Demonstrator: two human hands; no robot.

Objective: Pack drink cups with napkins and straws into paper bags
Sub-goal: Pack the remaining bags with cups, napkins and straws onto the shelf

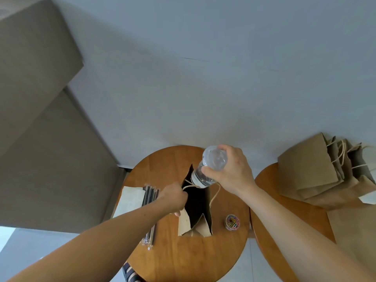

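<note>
The right hand [227, 171] is wrapped around a clear bottle [209, 165] held tilted, its lower end just entering the mouth of the open paper bag [195, 218] standing on the round tabletop [183, 257]. The left hand [173, 196] pinches the bag's left rim and handle, holding the mouth open. The bottle's long axis points down into the bag, so the right hand only needs to lower it.

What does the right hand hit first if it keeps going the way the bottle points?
Probably nothing solid: the right hand aims the bottle into the open mouth of the paper bag, which the left hand holds open. Its far rim is close, though; depth is unclear.
</note>
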